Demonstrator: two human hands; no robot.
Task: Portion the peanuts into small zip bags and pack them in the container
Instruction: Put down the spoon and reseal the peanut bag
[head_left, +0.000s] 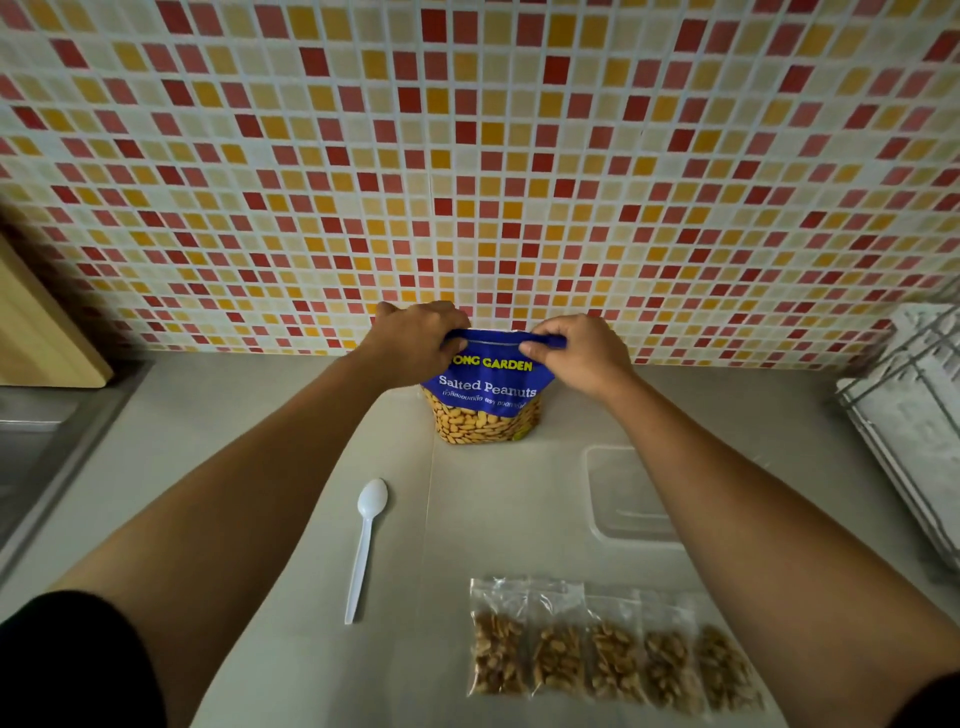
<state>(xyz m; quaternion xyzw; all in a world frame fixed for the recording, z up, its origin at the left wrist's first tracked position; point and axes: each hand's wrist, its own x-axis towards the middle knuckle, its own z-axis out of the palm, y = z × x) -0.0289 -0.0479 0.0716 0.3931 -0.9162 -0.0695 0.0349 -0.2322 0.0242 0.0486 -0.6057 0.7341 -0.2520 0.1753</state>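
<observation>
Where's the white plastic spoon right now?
Head view: the white plastic spoon lies free on the grey counter, left of centre, between the left forearm and the filled small zip bags.

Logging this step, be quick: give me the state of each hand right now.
Left hand: closed, its grip pinching the left top edge of the peanut bag.
Right hand: closed, its grip pinching the right top edge of the same bag.

blue peanut bag (487, 387), white spoon (363, 540), red/yellow mosaic wall (467, 156)

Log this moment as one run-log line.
left hand + right hand: pinching top of blue Salted Peanuts pouch | five filled clear zip bags: in row | white plastic spoon: idle
</observation>
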